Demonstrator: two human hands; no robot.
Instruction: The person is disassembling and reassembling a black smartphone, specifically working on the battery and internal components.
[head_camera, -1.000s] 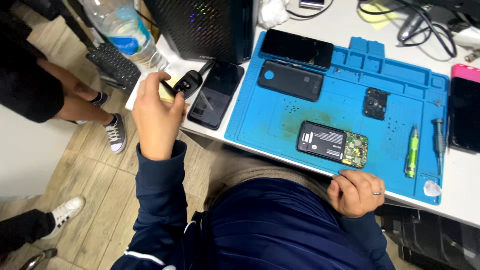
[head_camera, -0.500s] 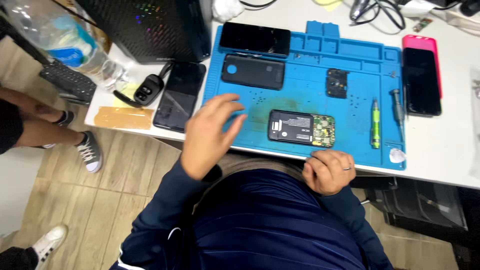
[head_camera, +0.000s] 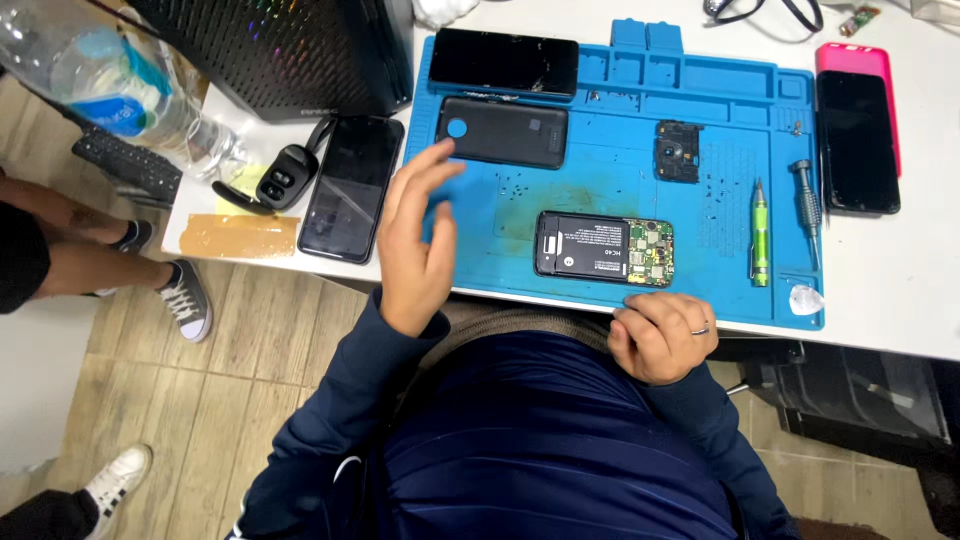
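The opened phone (head_camera: 603, 248) lies face down near the front edge of the blue mat (head_camera: 610, 175), back cover off, battery and green circuit board exposed, set where both hands can get at it. The left hand (head_camera: 412, 245) hovers over the mat's left edge, fingers spread apart and holding nothing, fingertips closest to the dark back cover (head_camera: 503, 132) that lies just above it. The right hand (head_camera: 660, 335) rests on the mat's front lip just below the opened phone, fingers curled in together, a ring on one; whether anything small is pinched inside, I cannot tell. Out from there, a small camera module (head_camera: 674, 152) sits on its own in the mat's middle, and tiny screws look scattered on the bare blue, kept from rolling by the mat, I would judge. A green screwdriver (head_camera: 759, 233) and a grey one (head_camera: 807, 198) lie side by side at the right. A black phone (head_camera: 505, 61) lies at the mat's top. Off the mat, a pink-cased phone (head_camera: 858, 125) lies on the right; on the left lie another black phone (head_camera: 351, 187), a key fob (head_camera: 275, 178) and a strip of tape (head_camera: 240, 236). A water bottle (head_camera: 110, 85) and a mesh-fronted black box (head_camera: 290, 50) crowd the far left corner. Another person's legs and sneakers (head_camera: 190, 300) stand beside the table. Nothing blocks the opened phone.
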